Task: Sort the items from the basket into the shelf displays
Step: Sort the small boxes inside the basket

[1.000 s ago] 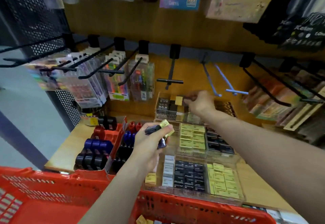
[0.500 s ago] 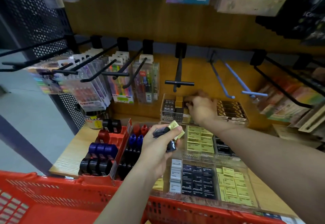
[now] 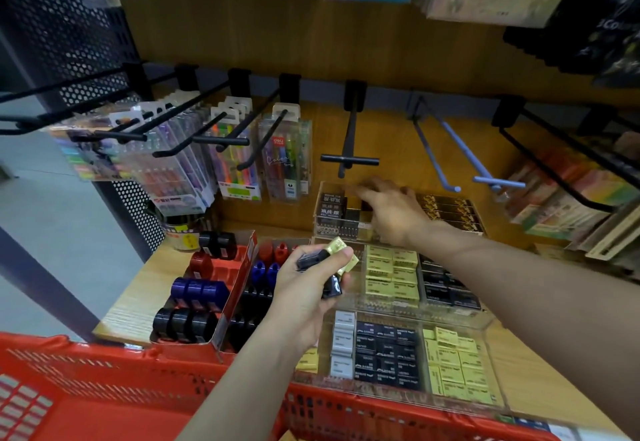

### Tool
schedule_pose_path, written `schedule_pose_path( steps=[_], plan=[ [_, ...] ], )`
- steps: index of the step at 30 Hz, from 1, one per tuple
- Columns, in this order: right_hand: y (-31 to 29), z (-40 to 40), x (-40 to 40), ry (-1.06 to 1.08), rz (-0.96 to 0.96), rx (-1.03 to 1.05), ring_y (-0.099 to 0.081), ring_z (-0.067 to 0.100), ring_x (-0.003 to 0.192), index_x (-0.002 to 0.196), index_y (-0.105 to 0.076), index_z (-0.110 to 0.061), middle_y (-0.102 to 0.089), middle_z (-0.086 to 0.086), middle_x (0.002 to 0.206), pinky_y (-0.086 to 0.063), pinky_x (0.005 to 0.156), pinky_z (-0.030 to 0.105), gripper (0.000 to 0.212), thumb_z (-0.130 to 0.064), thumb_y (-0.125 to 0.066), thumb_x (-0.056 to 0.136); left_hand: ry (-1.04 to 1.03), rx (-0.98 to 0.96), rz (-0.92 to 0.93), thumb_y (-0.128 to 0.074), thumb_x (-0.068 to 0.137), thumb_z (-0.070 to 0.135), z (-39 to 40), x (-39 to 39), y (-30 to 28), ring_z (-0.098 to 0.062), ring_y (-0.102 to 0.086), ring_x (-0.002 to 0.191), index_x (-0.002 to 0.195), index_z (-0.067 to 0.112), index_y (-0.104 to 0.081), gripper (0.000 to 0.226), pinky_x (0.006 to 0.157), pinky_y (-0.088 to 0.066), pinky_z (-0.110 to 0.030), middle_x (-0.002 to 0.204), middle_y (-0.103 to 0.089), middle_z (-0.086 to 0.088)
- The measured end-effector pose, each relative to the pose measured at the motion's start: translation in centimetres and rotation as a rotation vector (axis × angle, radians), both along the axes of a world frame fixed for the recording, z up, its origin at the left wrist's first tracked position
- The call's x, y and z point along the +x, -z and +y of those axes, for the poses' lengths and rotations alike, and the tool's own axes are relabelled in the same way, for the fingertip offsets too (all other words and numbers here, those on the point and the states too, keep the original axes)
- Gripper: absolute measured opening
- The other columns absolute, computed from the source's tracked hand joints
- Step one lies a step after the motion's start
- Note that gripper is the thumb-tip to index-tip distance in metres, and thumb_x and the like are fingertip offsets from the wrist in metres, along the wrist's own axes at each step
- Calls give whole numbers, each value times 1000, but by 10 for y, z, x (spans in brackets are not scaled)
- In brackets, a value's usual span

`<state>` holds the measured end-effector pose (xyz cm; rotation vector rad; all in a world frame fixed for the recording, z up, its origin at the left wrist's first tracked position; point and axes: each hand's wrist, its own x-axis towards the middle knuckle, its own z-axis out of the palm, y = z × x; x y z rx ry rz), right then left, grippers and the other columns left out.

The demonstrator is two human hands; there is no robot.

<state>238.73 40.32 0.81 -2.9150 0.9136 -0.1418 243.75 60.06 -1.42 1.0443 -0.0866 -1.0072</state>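
My left hand grips a small bunch of erasers, some black and some gold-wrapped, above the shelf's front half. My right hand reaches into the clear tray at the back, its blurred fingers stretched out over the black erasers there. I see nothing held in it. The red basket fills the lower left, and its inside is mostly out of view.
Two more clear trays hold yellow erasers and black erasers. A red box of round black, blue and red items stands at the left. Black hooks and hanging pen packs jut out above.
My right hand carried a yellow eraser to the back tray; its fingers now lie stretched over the tray without it. The left hand stays put with its bunch.
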Motion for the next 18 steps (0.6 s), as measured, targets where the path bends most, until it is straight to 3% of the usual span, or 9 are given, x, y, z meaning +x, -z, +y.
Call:
schedule_pose_path(
  steps=[3, 6, 9, 14, 18],
  plan=[
    [-5, -8, 11, -65, 180, -22, -10, 28, 149, 146, -17, -58, -11, -10, 162, -15, 115, 53, 97, 8, -52, 83, -6, 7, 14, -90, 46, 16, 0, 1, 0, -16, -73, 70, 91, 9, -68, 51, 60, -56, -26, 88, -76, -10],
    [-9, -19, 17, -117, 319, -75, -6, 21, 150, 149, -17, -53, -9, -15, 163, -11, 116, 53, 91, 3, -52, 87, -16, 14, 34, -89, 48, 15, 0, 2, 1, -16, -72, 68, 93, 8, -68, 51, 59, -55, -26, 86, -76, -10],
    [-9, -25, 13, -140, 315, -129, -9, 22, 149, 148, -21, -52, -17, -14, 161, -9, 116, 55, 84, -3, -54, 87, -15, 25, 30, -89, 48, 14, -1, 3, 2, -17, -73, 71, 91, 9, -68, 48, 59, -55, -26, 88, -76, -10],
    [-6, -19, -1, -100, 199, 93, -1, 25, 149, 148, -14, -55, -9, -11, 161, -4, 116, 57, 91, 1, -50, 85, -12, 26, 29, -89, 48, 14, -2, 3, 3, -16, -73, 73, 89, 10, -69, 46, 60, -55, -26, 90, -76, -11],
    [-13, -12, -10, -157, 120, 91, -10, 23, 148, 142, -38, -50, -21, -9, 159, -5, 117, 55, 77, 2, -47, 86, -5, 36, 16, -89, 49, 14, -3, 1, 3, -16, -73, 72, 90, 10, -69, 46, 59, -55, -25, 89, -76, -10]
  ],
)
